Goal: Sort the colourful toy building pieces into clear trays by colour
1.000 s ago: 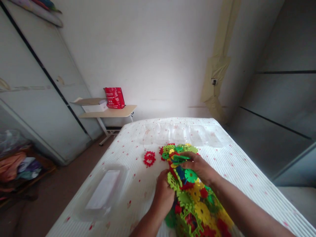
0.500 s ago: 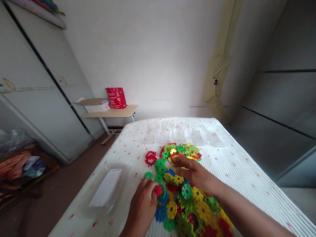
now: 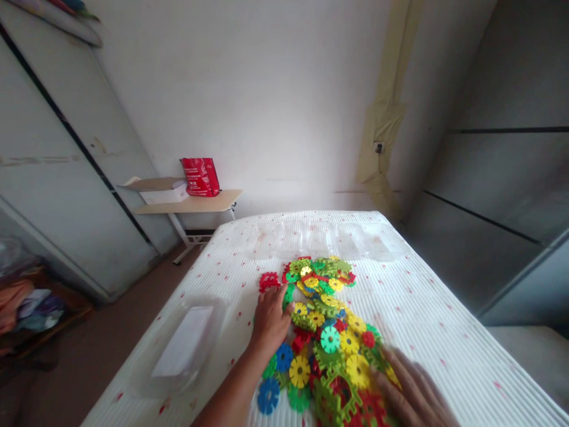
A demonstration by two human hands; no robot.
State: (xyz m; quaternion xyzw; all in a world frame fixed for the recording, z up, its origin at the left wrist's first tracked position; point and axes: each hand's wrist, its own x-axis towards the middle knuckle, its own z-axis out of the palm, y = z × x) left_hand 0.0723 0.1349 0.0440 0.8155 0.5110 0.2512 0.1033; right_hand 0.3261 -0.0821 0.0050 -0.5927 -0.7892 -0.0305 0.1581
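A heap of plastic interlocking building pieces point(image 3: 329, 339) lies on the table, with notched discs and toothed frames in red, yellow, green and blue. My left hand point(image 3: 269, 317) lies over the heap's left edge, thumb and forefinger apart, beside a green notched disc point(image 3: 288, 293); its palm hides what is beneath. Just beyond its fingertips lies a red toothed piece point(image 3: 268, 280). Low on the right, my blurred right hand point(image 3: 415, 388) rests against the heap's edge with fingers stretched out, near a yellow notched disc point(image 3: 358, 370).
A clear plastic tray with compartments point(image 3: 317, 237) lies across the table's far end. On the left stands a clear plastic box point(image 3: 213, 332) with a white sheet in it. Beyond, a small side table point(image 3: 208, 203) bears a red bag point(image 3: 200, 177) and a white box point(image 3: 164, 194).
My left hand has moved forward over the green discs, and the red piece in its fingers no longer shows there. My right hand has drawn back toward me to the heap's near right side.
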